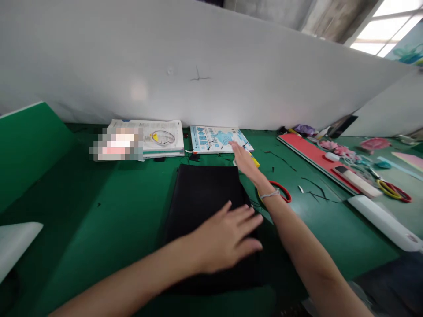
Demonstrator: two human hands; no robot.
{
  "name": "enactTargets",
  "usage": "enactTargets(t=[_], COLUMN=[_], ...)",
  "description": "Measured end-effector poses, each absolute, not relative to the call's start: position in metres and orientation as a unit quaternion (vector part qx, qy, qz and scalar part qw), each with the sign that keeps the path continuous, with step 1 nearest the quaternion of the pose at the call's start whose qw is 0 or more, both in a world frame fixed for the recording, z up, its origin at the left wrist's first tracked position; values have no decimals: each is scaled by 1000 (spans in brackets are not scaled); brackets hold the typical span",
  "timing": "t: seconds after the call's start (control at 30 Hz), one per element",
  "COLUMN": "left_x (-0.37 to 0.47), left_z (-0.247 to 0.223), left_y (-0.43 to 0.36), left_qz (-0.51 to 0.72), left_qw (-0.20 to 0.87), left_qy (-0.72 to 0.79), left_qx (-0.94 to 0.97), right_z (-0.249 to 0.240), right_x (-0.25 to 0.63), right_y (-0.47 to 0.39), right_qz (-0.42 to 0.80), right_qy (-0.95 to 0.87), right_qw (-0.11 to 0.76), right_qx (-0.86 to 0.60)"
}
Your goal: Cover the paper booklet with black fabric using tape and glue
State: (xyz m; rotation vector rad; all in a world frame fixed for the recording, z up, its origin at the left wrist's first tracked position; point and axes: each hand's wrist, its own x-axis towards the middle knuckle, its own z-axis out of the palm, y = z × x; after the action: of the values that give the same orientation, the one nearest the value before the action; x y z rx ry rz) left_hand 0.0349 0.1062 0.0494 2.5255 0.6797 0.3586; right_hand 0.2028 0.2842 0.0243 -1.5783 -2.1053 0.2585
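A flat black rectangular piece, maybe folded cloth or a folder, lies on the green table in front of me. Over its lower right part my left hand is spread palm down with the fingers apart; whether it presses on the piece I cannot tell. My right hand reaches past the far right corner, fingers stretched toward a blue and white book, with nothing visible in it. Partly behind my right wrist lie red and yellow scissors. A small yellow item shows beside that hand.
An open book lies by the white partition. To the right are a red folder, a white device with a dark end, a long white object, other scissors and pink flowers. Black thread scraps are scattered about.
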Motion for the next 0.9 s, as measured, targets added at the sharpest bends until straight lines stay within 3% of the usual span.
enactTargets(t=[0.1,0.2,0.47,0.7,0.9], left_x=[10,-15,-29,-69,-59], left_z=[61,51,9,7,22], left_y=[164,219,241,214,213], left_qz=[140,111,99,49,66], left_qw=[168,35,-21,-85,-69], left_qy=[384,503,551,595,617], left_qx=[897,857,829,798,781], right_z=[44,37,-5,57,74], right_x=[209,200,180,196,220], right_y=[285,281,279,251,171], right_qz=[74,75,103,111,130], right_qy=[-757,-796,-852,-849,-841], right_qw=[311,268,171,258,246], right_qx=[-570,-538,-484,-448,-464])
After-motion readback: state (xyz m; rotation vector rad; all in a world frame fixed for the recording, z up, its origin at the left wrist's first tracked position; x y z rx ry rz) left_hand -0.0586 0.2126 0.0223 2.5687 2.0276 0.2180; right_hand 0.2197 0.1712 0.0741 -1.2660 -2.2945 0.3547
